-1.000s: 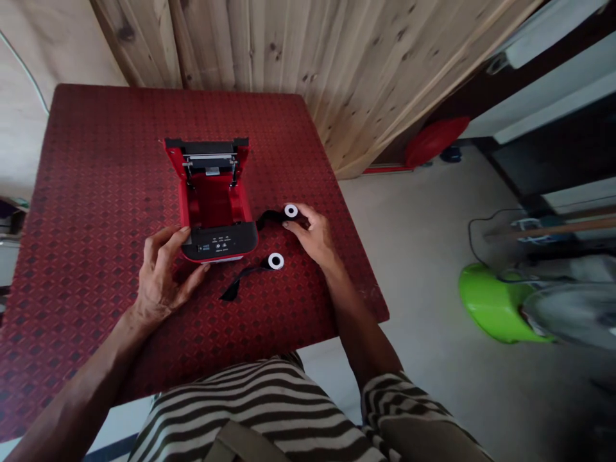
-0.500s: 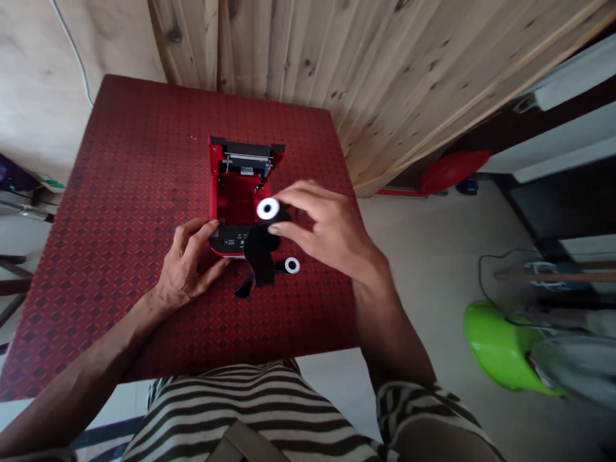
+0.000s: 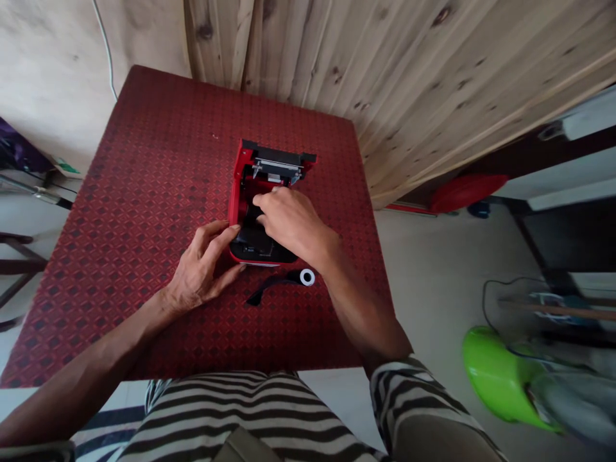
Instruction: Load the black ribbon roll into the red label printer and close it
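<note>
A small red-and-black printer stands on the table with its lid raised. My left hand grips its front left corner, thumb low at the front edge and fingers on the side wall. Inside the open compartment, my right hand has its fingers curled down round a roll of black paper, mostly covered by the hand. The roll's loose black end lies over the front panel. A second, thinner black roll with a white end face rests in front of the printer, its strip trailing left.
The red patterned table meets a wooden plank wall at the back. On the floor to the right are a green plastic tub and a thin cable. A dark wooden stool stands at the left.
My right hand has moved the black paper roll from above the printer's right side down into its compartment. My left hand stays on the printer. The whole view has shifted slightly.
</note>
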Available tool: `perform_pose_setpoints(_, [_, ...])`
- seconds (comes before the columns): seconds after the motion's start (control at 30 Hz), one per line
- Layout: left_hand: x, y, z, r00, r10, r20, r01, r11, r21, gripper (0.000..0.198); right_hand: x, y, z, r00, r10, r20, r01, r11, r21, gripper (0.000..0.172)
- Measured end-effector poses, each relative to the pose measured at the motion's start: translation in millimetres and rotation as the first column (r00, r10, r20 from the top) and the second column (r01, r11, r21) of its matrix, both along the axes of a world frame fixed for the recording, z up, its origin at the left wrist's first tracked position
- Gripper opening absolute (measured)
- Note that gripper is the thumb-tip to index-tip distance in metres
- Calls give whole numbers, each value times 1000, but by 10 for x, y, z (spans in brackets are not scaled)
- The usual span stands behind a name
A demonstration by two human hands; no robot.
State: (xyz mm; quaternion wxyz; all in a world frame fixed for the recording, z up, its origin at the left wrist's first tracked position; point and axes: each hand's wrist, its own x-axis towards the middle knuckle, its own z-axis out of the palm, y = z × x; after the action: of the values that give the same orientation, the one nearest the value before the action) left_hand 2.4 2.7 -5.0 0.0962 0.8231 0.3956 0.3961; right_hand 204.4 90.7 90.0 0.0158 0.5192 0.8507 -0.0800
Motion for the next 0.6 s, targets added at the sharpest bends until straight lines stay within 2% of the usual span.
perform_pose_setpoints(0.13, [-3,-5,-3,1000,6,-4,-6,1000,5,80,3,111,-107,1000,3,-26,-5,998,-61,22])
perform_pose_setpoints(0.3, [2,-2,1,1000,13,-4,-13,1000,-9,81,68,120,-168,993,85,-83,-88,996,-26,19])
perform_pose_setpoints(0.4, [1,-1,6,1000,14,-4,-14,1000,-7,80,176,-21,-41,974,110,-198,-107,994,26,23])
perform_pose_setpoints(0.5, [-30,-12,12,1000,2,10,-2,1000,-27,79,322,-259,106,908,182,-377,-172,983,59,23])
perform_pose_setpoints(0.6, [-92,9,90,997,9,74,-3,996,-90,77,416,-477,102,861,227,-455,-198,974,110,27])
